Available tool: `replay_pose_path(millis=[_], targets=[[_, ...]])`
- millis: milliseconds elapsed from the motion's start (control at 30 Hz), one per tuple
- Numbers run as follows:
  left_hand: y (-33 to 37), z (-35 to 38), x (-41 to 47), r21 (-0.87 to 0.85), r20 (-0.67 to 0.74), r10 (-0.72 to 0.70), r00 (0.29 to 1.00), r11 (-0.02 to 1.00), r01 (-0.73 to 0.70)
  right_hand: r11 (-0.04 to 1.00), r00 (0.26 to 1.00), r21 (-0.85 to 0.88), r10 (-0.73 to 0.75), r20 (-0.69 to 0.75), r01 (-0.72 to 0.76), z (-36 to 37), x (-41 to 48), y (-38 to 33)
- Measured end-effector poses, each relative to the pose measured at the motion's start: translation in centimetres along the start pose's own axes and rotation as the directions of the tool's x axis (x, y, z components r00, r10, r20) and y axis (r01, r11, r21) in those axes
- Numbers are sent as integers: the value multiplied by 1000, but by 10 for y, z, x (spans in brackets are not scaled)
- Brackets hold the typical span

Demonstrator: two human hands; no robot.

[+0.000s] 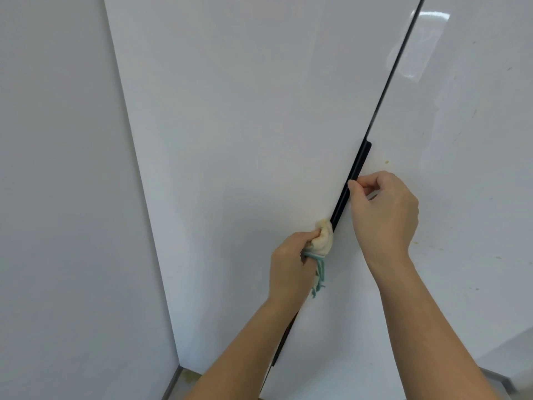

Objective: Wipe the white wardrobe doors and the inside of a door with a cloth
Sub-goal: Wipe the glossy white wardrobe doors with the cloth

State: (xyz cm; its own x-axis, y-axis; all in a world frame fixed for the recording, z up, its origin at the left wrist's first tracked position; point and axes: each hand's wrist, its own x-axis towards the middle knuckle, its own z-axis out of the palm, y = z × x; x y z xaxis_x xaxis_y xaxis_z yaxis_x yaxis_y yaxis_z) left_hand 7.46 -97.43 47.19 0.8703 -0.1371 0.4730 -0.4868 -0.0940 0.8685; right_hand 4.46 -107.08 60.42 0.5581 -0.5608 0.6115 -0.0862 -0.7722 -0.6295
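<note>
You are facing two glossy white wardrobe doors that meet at a dark vertical seam: the left door [245, 140] fills the middle of the view and the right door [467, 140] runs off to the right edge. Both faces are shiny, and the right one carries a bright window reflection near the top plus scattered small yellowish and dark specks lower down. To the far left stands a plain white wall [57, 168], meeting the wardrobe in a corner; at the bottom of that corner you can see a sliver of pale floor [184, 379].

One long black handle [350, 183] runs along the seam between the doors.

Your right hand [383, 209] is curled at the handle, fingertips pinching its edge about midway along the visible length. Your left hand [291, 264] is closed in a fist around one bunched cloth [409, 236], cream coloured with teal fringe hanging below the fist. The cloth's top presses against the left door right beside the handle, just below your right hand.

Count: two doors, one handle, one cloth, two bare hands, both forearms reaching up from the bottom of the view.
</note>
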Motion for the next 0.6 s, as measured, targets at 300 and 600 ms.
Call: replay_pose_path(millis=[300, 600], targets=[[-30, -108, 15, -59, -407, -223, 886, 974, 218, 998, 998, -6, 56, -4, -56, 3, -6, 0], [-88, -203, 57, 108, -745, -93, 661, 961, 256, 989, 995, -129, 76, 58, -68, 8, -33, 14]])
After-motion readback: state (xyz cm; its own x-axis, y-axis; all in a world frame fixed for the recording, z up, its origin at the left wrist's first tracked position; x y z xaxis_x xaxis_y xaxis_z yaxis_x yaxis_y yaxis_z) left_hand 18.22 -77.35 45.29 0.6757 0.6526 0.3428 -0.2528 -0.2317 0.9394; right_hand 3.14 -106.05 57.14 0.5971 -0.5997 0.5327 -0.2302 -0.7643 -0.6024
